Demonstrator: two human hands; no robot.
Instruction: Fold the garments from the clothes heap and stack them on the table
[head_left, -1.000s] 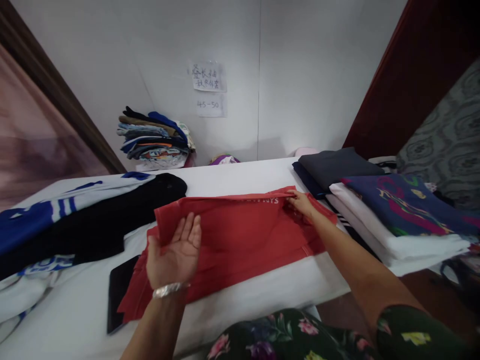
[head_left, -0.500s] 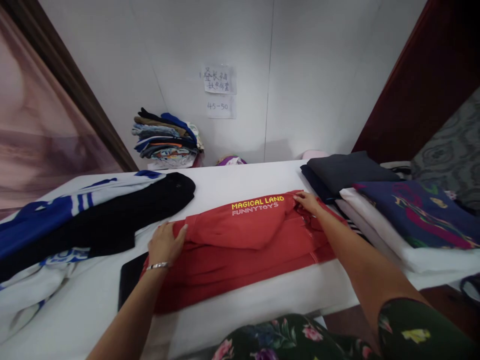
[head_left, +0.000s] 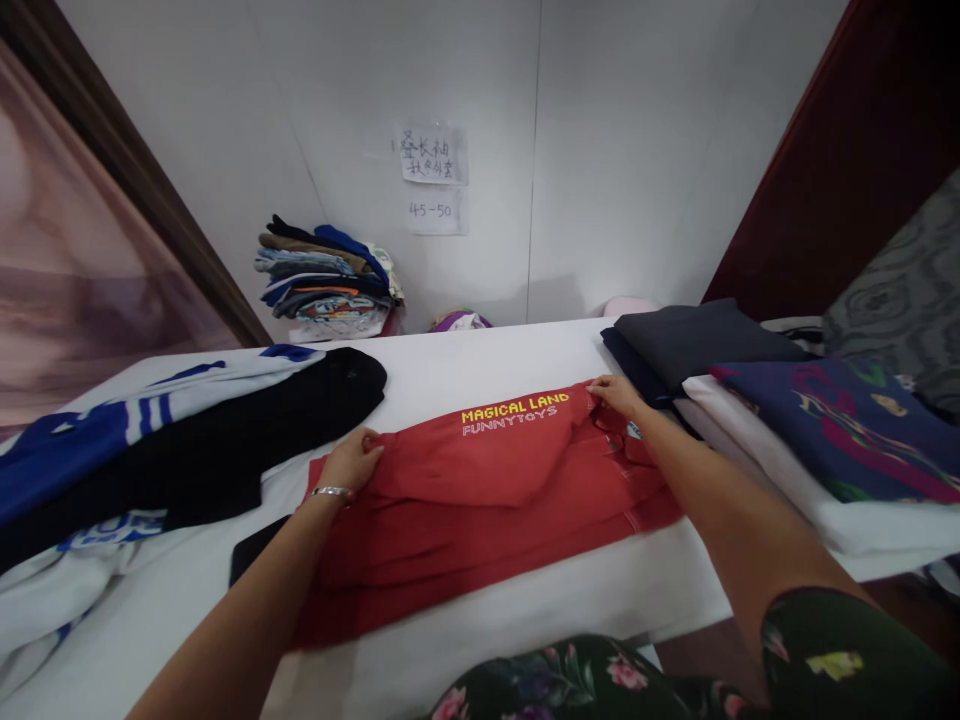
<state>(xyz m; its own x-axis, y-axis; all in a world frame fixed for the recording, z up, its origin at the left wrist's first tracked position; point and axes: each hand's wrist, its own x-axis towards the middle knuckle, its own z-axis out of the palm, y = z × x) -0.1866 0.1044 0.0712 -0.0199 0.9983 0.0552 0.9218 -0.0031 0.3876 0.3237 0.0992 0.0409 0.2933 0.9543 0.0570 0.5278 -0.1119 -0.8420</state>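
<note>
A red garment (head_left: 495,500) with yellow and white lettering lies folded on the white table (head_left: 465,360) in front of me. My left hand (head_left: 352,462), with a silver bracelet at the wrist, pinches the far left corner of the folded top layer. My right hand (head_left: 616,397) grips the garment's far right edge, fingers curled on the cloth. A flat dark object (head_left: 251,555) sticks out from under the garment's left side.
A black garment (head_left: 225,430) and a blue-and-white one (head_left: 90,430) lie on the table's left. Folded clothes are stacked at the right: dark grey (head_left: 697,340), white (head_left: 825,500), patterned navy (head_left: 847,420). A pile of folded clothes (head_left: 322,280) stands by the wall under paper notes (head_left: 433,155).
A second ago my left hand was open, palm up, under the lifted red layer. The layer was folded over, showing the lettering, and my left hand now pinches its far left corner.
</note>
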